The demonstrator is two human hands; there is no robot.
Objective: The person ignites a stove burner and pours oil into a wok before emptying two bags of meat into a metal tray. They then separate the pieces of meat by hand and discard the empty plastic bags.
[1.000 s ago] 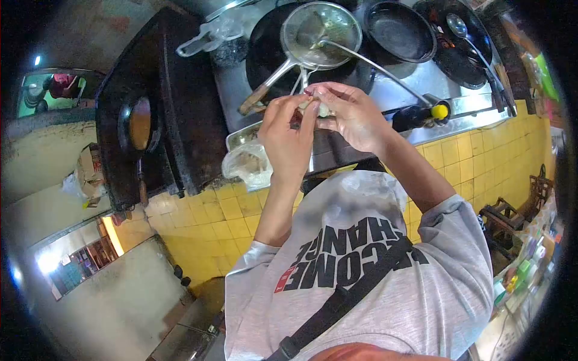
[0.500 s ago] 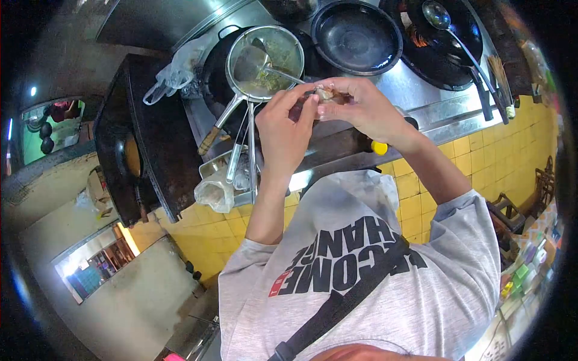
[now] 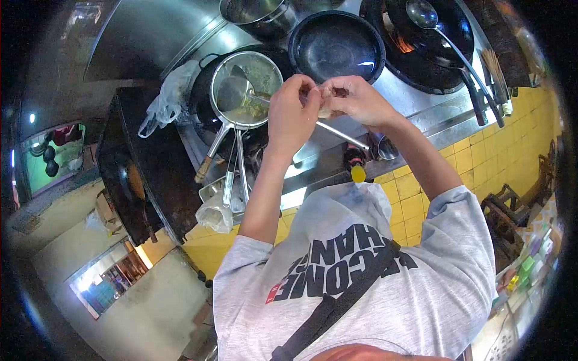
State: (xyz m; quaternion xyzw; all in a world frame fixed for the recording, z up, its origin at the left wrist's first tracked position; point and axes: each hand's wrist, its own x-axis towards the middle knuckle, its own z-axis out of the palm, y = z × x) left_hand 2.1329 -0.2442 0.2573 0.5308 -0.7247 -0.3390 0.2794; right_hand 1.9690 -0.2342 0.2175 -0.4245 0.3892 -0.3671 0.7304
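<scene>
My left hand [image 3: 292, 114] and my right hand [image 3: 364, 105] meet above the cooktop, fingers closed and fingertips together. Between them is a small pale, whitish piece [image 3: 326, 109], largely covered by the fingers; I cannot tell what it is. Beside my left hand, a mesh strainer [image 3: 265, 67] sits over a dark wok [image 3: 200, 96], with greenish-yellow bits inside. A ladle [image 3: 235, 90] lies in the strainer, its metal handle [image 3: 343, 135] running below both hands.
Behind the hands stands a black pan [image 3: 337, 45], with a steel pot [image 3: 256, 15] to its left. At right, another ladle [image 3: 421, 13] lies over a black wok [image 3: 448, 60]. A yellow-capped bottle [image 3: 356, 163] stands at the counter's front edge. A plastic bag [image 3: 165, 102] lies left.
The view has shifted a little, and most cookware appears further left. My hands have turned slightly, still pinching together. The bottle and the ladle's handle end now show below them.
</scene>
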